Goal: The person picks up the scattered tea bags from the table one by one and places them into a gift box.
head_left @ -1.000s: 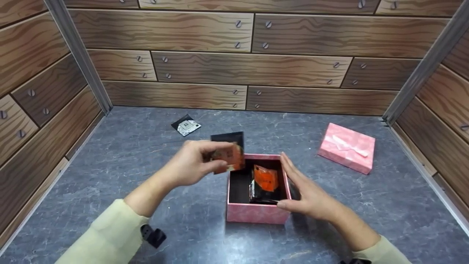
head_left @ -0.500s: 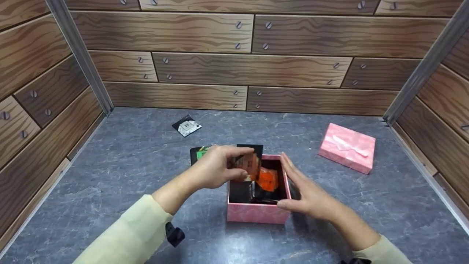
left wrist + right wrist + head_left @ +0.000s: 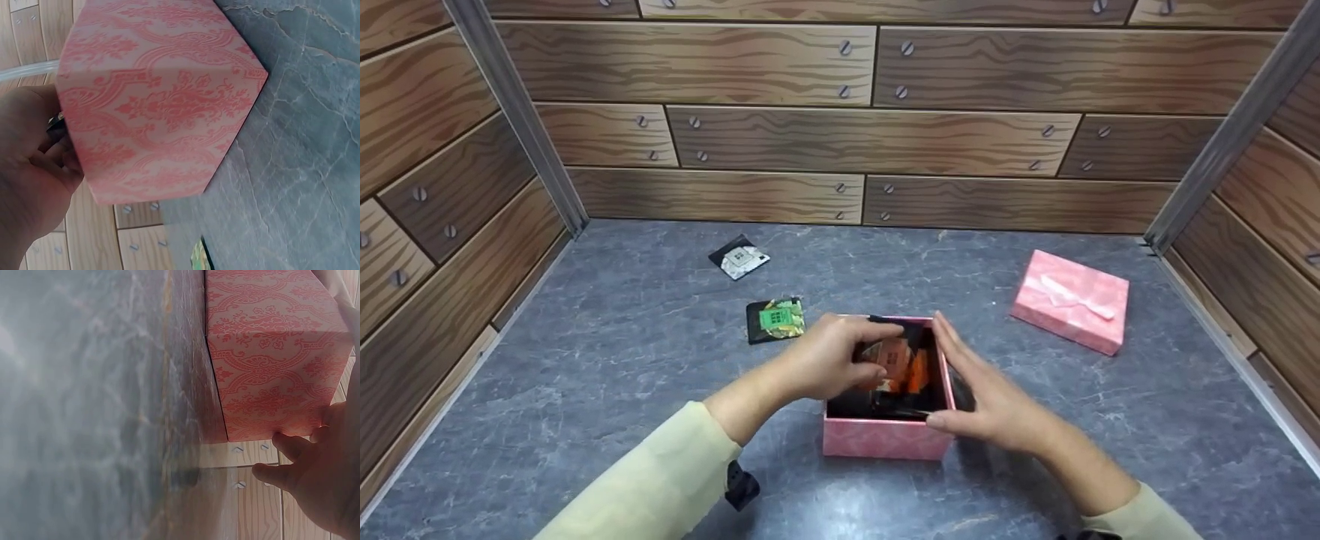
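A pink patterned gift box (image 3: 885,438) without its lid stands on the table, dark inside. My left hand (image 3: 834,358) reaches over its left rim and pinches a black sachet with an orange-brown label (image 3: 893,358), low within the box. Beside that one lies another sachet with a bright orange label (image 3: 918,372), partly covered. My right hand (image 3: 997,394) rests against the box's right side, fingers extended along the wall and thumb at the front right corner. In the left wrist view the box wall (image 3: 169,112) hides the left fingertips and most of the held sachet.
A black sachet with a green label (image 3: 775,319) lies left of the box. Farther back is a black and white sachet (image 3: 740,257). The pink lid with a bow (image 3: 1071,301) sits at the right. Wood-patterned walls (image 3: 780,135) enclose the grey marbled table (image 3: 585,360).
My left hand has moved right and down, carrying the orange-brown sachet from above the left rim into the box. The green sachet has come into view. My right hand has stayed put.
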Tool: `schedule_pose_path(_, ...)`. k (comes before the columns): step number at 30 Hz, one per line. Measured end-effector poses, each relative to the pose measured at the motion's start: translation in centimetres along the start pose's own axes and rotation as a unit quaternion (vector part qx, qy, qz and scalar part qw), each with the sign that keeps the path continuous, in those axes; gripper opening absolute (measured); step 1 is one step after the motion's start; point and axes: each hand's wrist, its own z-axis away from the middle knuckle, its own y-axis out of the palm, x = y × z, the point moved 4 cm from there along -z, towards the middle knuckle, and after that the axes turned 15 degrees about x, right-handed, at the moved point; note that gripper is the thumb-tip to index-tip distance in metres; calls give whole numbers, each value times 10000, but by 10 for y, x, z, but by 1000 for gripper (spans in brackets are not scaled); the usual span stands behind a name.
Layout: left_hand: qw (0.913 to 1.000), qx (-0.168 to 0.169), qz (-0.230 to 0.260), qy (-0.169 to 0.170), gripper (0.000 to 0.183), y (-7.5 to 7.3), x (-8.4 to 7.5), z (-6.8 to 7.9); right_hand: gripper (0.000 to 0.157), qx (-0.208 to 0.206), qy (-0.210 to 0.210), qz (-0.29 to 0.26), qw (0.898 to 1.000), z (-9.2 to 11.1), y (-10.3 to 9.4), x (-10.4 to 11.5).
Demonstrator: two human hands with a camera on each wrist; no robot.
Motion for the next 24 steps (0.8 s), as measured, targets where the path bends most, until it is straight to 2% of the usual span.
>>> schedule_pose_path(9,9973,124,-729,40,53,7,3,-9,116,17,-13,23,10000,-1,-1,2)
schedule_pose_path(16,9892,140,-1461,-65,50,9,3,-13,115,-6,-43,-30,10000,0,-1,2)
schedule_pose_path(24,9851,459,-1600,-430,51,12,6,-17,115,-25,-80,50,10000,1,-1,2)
